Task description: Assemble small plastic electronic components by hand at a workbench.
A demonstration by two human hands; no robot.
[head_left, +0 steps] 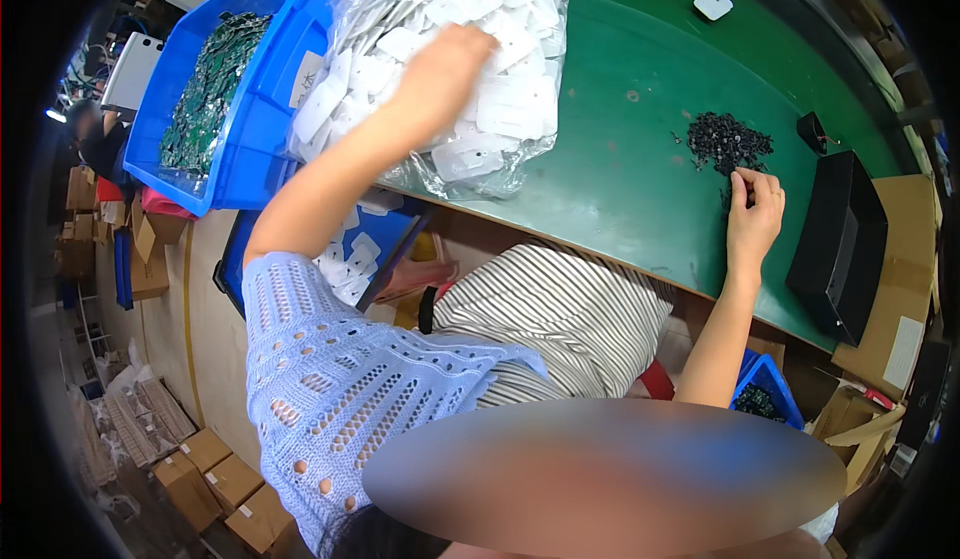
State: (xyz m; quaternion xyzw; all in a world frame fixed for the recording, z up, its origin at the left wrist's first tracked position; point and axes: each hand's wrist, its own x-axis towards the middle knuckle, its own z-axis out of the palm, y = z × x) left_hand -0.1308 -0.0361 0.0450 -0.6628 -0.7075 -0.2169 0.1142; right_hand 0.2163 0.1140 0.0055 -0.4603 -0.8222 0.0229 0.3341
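Over a clear plastic bag full of flat white plastic covers (515, 104) is my left hand (445, 74). It is smeared by motion, so its fingers and anything in them are unclear. On the right, my right hand (757, 221) sits at the near edge of a heap of small black parts (728, 139). Its thumb and fingers are pinched together; whatever is between them is too small to name. A few dark bits lie beside the fingertips.
A blue bin (235, 164) of green circuit boards stands left of the bag. Below it, another blue bin (232, 259) holds white covers. An open black box (845, 249) lies at the right edge of the green table (620, 174). Two white-topped pieces (713, 4) rest at the back.
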